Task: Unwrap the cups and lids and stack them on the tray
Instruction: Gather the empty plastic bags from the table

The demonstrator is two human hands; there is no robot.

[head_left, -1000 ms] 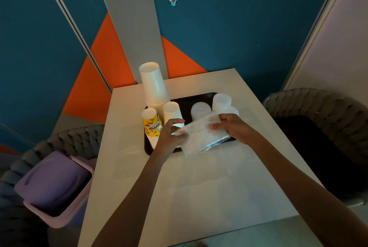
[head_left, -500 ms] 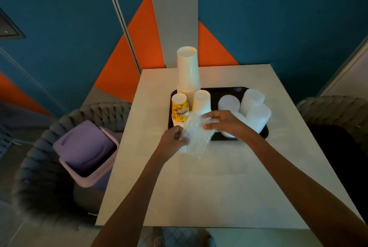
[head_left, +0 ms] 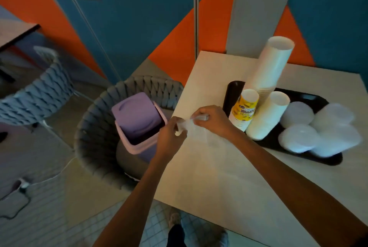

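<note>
While hovering at the left edge of the pale table (head_left: 209,177), pinching a crumpled clear plastic wrapper (head_left: 196,134) from both ends. Curling the left hand (head_left: 171,134) round the wrapper's left end, right over the table's rim. Nipping the other end between thumb and fingertips of the right hand (head_left: 214,119), just inside that rim. Letting the loose sheet sag toward the tabletop, unable to tell through the blur whether touching it.

Working just left of a black tray (head_left: 232,95) lying across the far right part of the table, set in from the left edge with a strip of bare top between. Seeing, at the tray's left end, a tall stack of white paper cups (head_left: 270,67), a short white cup stack (head_left: 266,117) in front of it, and a yellow printed cup stack (head_left: 244,110) just beside the right wrist. Seeing four blurred stacks of translucent lids (head_left: 297,114) at the tray's right end, pressed against one another.

Having open tabletop between the tray's near rim and the near table edge, crossed by the right forearm.

Holding the wrapper just above and to the right of a purple swing-lid bin (head_left: 137,115), sitting on the seat of a grey woven chair (head_left: 93,133) close beside the table's left edge, its lid tilted and showing a dark gap along the near side. Passing over, farther left and well apart, a second woven chair (head_left: 37,91).
</note>
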